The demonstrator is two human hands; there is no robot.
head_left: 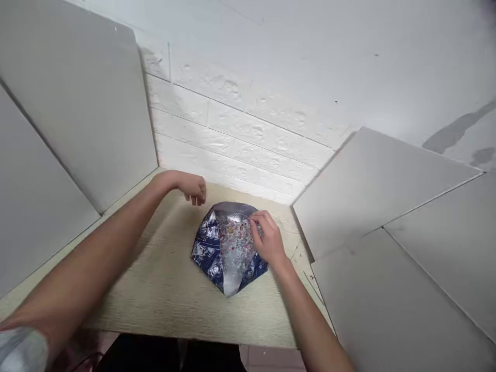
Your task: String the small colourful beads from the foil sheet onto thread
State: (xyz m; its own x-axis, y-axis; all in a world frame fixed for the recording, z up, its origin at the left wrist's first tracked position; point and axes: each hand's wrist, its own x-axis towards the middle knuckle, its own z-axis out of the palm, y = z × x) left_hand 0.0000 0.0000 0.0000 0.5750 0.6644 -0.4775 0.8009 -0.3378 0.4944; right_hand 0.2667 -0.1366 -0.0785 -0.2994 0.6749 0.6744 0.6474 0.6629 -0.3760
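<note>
A blue and silver patterned tray [207, 243] with a folded, many-sided outline lies on the table. Small beads [236, 235], mostly clear and pinkish with a few red and yellow, are spread over its pale middle. My right hand [267, 240] is over the tray's right side, thumb and forefinger pinched on a thin, needle-like strand [246, 216] above the beads. To the upper left of the tray, my left hand [194, 188] is raised off the table with its fingers curled down. Whatever those fingers may hold is too small to make out.
The pale wooden table [174, 305] ends at a white brick-patterned wall [240, 134]. Grey panels stand at the left [89, 93] and right [372, 196]. Fine strands and a thin rod [316, 289] lie by the right panel.
</note>
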